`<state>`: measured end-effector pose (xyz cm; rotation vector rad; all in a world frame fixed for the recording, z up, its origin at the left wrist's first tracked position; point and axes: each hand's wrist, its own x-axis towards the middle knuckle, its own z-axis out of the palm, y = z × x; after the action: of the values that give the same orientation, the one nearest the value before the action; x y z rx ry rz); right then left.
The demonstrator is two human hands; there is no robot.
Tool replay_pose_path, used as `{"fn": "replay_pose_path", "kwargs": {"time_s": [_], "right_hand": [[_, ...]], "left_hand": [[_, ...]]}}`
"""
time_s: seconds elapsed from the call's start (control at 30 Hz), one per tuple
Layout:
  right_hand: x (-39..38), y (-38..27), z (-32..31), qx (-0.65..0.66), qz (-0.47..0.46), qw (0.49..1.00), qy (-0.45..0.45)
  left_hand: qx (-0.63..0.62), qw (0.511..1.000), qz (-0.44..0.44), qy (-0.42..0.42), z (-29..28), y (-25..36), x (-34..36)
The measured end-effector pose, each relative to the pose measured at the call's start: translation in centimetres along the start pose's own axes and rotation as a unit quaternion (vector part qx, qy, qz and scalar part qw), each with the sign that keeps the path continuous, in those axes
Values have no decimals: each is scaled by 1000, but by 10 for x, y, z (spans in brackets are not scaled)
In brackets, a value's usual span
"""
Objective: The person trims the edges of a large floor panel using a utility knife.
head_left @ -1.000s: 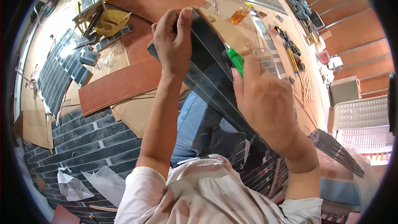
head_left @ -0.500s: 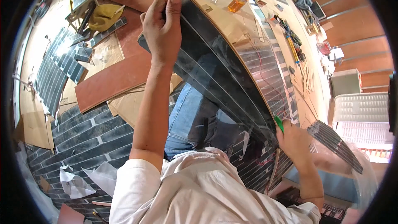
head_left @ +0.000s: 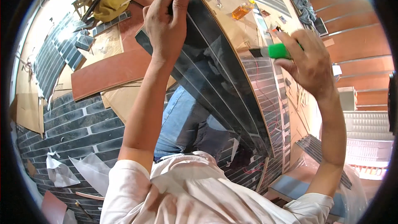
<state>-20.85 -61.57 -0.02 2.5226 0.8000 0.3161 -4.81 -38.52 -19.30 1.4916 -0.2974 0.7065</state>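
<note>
A long black panel with thin pale lines and a brown edge stands tilted across my lap. Fingers and thumb of my left hand are closed round its upper end. To the right of the panel's brown edge, my right hand is raised and grips a green-handled scraper. Its flat dark blade points left toward that edge, and I cannot tell whether it touches. The lower end of the panel slants down to the right, past my jeans.
Reddish-brown boards and cardboard lie to the left on a black plank-patterned floor. A bottle of orange liquid stands beyond the panel. Thin red wire trails along its right side. Scraps of white sheet lie lower left.
My right hand has moved up and away from the panel's lower end, carrying the scraper to beside its upper part. My left hand still holds the upper end, slightly shifted right.
</note>
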Motion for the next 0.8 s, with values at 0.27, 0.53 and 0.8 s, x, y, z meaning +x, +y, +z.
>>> {"fn": "replay_pose_path", "kwargs": {"time_s": [0.27, 0.53, 0.8], "right_hand": [[30, 22, 19, 2, -99, 995, 25], [38, 34, 38, -24, -112, 993, 33], [94, 48, 8, -50, -267, 962, 38]], "left_hand": [[39, 998, 44, 30, 7, 0, 1], [74, 995, 40, 47, 12, 6, -1], [39, 999, -3, 17, 11, 1, 0]]}}
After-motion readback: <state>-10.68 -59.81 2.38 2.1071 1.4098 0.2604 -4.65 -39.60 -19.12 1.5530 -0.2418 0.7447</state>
